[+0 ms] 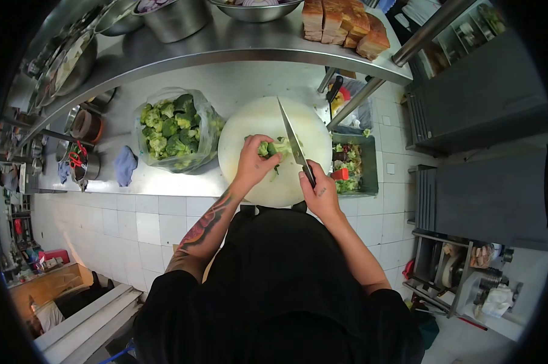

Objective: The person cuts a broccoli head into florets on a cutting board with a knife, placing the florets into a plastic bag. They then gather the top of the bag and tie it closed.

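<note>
On the round white cutting board (243,124), my left hand (256,162) grips a piece of broccoli (280,147), its fingers curled over the green head. My right hand (320,191) is closed around the black handle of a large kitchen knife (293,134). The blade points away from me and lies across the stalk end of the broccoli in this view. Left of the board, a clear plastic bag (210,130) stands filled with broccoli florets (171,127).
Right of the board, a green bin (371,164) holds vegetable scraps. A blue cloth (125,165) and a pot with red-handled scissors (79,156) sit at left. Overhead, a steel shelf (237,45) bears metal bowls and roasted pork blocks (340,24).
</note>
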### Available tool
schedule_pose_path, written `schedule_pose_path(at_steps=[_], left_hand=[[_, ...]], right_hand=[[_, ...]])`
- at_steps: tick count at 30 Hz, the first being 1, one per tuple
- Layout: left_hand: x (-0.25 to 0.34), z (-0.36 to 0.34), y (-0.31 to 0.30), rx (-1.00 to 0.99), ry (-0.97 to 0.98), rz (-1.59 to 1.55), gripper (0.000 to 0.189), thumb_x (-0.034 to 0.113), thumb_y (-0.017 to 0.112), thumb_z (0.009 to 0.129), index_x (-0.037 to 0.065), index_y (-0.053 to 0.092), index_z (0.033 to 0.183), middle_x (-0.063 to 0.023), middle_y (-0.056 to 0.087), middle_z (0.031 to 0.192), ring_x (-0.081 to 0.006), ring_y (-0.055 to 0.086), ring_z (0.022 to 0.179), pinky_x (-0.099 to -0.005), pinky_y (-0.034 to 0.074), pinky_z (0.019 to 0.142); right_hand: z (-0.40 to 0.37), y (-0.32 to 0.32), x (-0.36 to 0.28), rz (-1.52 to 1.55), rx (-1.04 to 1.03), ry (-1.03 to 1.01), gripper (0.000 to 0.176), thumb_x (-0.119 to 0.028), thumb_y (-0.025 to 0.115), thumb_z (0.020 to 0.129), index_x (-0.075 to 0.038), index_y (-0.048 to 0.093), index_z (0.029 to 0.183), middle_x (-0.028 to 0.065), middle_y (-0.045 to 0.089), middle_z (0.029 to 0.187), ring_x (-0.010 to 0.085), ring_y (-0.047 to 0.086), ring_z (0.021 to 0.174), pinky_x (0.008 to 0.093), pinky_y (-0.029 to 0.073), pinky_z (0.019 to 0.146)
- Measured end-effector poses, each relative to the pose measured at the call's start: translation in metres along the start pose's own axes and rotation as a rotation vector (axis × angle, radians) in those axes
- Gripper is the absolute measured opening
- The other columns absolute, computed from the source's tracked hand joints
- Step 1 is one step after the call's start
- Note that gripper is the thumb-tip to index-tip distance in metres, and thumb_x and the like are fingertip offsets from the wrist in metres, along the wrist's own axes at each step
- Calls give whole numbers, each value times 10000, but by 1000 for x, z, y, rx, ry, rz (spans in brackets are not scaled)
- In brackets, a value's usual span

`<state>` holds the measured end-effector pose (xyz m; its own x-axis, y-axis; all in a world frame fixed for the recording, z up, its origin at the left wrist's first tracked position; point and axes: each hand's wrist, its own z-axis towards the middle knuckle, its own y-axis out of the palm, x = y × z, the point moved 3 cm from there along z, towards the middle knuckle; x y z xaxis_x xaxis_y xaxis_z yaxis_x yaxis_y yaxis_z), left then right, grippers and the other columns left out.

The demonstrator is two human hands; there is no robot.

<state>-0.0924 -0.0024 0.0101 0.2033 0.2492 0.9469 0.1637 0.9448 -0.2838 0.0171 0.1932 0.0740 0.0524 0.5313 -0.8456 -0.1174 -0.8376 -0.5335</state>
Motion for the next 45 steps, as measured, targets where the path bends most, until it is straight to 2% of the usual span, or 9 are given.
schedule_pose_path(at_steps=[7,14,23,29,34,36,39,42,45], left_hand=[[-34,-2,-3,-59,-119,-62,429,245,879,832,57,660,1150,-140,675,1115,-303,662,1080,-396,514,956],[-32,-6,-4,-62,-106,-81,415,207,859,854,55,640,1172,-123,644,1141,-287,661,1049,-398,538,900],[5,-2,-12,-148,176,382,415,223,896,834,102,684,1170,-139,568,1190,-292,677,933,-423,575,751],[-23,15,-11,-194,-64,-21,373,292,897,872,40,721,1084,-160,578,1161,-226,681,711,-357,533,572],[-18,24,-9,-301,-504,-245,343,294,857,931,4,711,1043,-92,636,910,-122,562,507,-285,405,463],[-21,26,-9,-288,-497,-296,347,350,812,970,22,702,992,-42,617,795,-112,561,552,-279,372,468],[-20,27,-10,-196,-781,-614,345,416,723,1032,79,665,1071,-16,610,934,-122,595,732,-253,411,558],[7,15,-28,-93,-640,-692,288,368,714,1040,100,654,1126,-18,613,1026,-130,614,808,-256,460,621],[31,10,-100,237,-167,-562,212,259,740,1016,81,672,1108,-28,652,1055,-166,646,946,-299,536,722]], right_hand=[[5,-2,-29,55,29,-135,331,-141,669,1026,-1,607,1320,193,715,809,373,731,709,423,544,646],[21,24,0,-122,-121,-90,311,-178,664,1015,6,612,1261,242,713,790,473,707,748,533,544,679],[24,20,4,-82,-119,-6,332,-219,659,1022,-14,619,1280,261,720,818,480,721,790,527,559,716],[28,20,5,-122,-105,-29,331,-230,636,1046,-28,623,1308,273,721,823,473,728,779,527,557,687],[28,21,5,-162,-105,-42,330,-229,624,1051,-35,618,1318,272,720,820,478,724,783,533,553,701],[27,21,1,-205,-117,-27,327,-231,621,1052,-42,618,1319,275,721,830,481,724,794,534,552,710],[22,23,0,-208,-128,-30,327,-230,627,1049,-44,620,1318,271,723,838,477,724,793,530,553,710],[21,22,9,-185,-86,-11,326,-231,632,1049,-42,626,1315,262,726,839,468,726,785,520,556,711],[20,20,16,-127,-82,13,324,-233,635,1049,-39,632,1309,246,726,827,448,730,765,500,559,699]])
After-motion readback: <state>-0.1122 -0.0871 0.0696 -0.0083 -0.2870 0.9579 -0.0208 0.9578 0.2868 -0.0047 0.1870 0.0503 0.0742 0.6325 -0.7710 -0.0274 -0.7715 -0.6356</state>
